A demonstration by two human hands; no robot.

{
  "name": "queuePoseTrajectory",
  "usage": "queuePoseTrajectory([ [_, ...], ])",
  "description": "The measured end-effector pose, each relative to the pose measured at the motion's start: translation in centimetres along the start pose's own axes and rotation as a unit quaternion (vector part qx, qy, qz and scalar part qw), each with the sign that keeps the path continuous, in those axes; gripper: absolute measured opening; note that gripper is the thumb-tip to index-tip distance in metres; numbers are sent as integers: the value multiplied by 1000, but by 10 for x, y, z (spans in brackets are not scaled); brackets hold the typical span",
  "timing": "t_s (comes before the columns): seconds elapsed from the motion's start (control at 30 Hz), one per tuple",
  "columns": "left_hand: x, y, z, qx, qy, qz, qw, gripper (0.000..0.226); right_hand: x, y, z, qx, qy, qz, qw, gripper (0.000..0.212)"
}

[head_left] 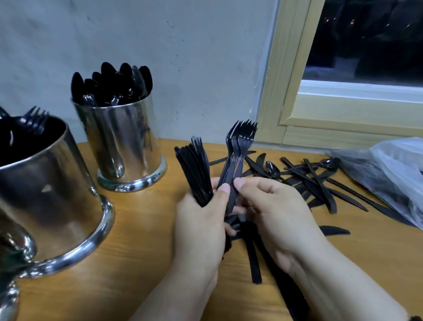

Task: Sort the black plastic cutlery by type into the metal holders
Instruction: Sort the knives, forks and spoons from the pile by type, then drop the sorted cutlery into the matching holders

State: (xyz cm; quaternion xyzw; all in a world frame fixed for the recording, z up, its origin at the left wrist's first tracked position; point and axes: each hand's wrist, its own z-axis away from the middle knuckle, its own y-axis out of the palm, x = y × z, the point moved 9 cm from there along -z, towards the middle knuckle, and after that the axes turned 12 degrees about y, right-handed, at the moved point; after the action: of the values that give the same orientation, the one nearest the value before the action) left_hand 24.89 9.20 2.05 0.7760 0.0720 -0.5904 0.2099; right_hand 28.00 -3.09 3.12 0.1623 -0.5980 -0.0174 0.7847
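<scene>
left hand (200,219): grips a bundle of knives (195,171), blades up toward 12 o'clock.
right hand (272,206): pinches the forks (240,148) with the left thumb, tines at 12 to 1 o'clock.
fork holder (39,199): on the bench (136,242) at 9 o'clock of both hands, nearer the left.
spoon holder (125,141): at 10 o'clock.
loose cutlery (315,180): at 3 o'clock of the right hand.

- A bundle of black plastic knives (195,171) stands upright in the left hand (202,227).
- Several black forks (240,148), tines up, are pinched between both thumbs, the right hand (273,213) beside them.
- Loose knives and spoons (315,180) lie scattered on the bench.
- A polished metal holder (125,144) holds spoons, bowls up.
- A nearer metal holder (43,196) carries forks.
</scene>
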Motion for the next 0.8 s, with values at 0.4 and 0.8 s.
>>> queuePoseTrajectory([
  [0.4, 3, 2, 6, 43, -24, 66, 997, 14, 10, 10, 15, -19, -25, 44, 999, 18],
  [0.8, -70, -47, 39, 144, -30, 47, 988, 15, 119, 60, 68, -10, -141, 331, 933, 14],
])
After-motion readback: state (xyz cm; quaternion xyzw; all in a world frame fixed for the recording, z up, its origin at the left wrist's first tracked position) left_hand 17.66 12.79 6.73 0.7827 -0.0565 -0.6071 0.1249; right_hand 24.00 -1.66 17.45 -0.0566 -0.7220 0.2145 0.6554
